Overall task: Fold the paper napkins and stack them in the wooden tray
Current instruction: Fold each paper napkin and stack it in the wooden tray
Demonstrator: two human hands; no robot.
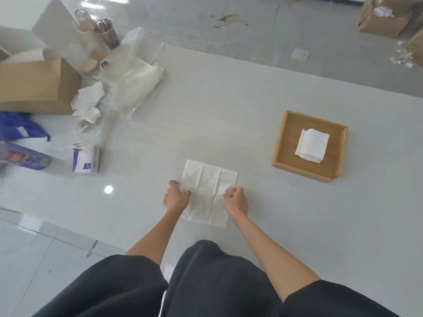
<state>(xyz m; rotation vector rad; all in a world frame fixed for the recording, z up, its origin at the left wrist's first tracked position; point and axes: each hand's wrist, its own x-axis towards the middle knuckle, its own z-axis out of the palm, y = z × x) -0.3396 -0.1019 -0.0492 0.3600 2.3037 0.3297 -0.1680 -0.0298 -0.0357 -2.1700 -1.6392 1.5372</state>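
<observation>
One spread napkin (209, 191), one tray (289, 138) — two hands (176, 197) (237, 200).

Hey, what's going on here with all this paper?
A person is folding paper napkins. The left hand and the right hand each pinch a side edge of an open napkin, which lies flat on the white table and is not yet folded. To the right sits a wooden tray with a small stack of folded napkins already inside.
</observation>
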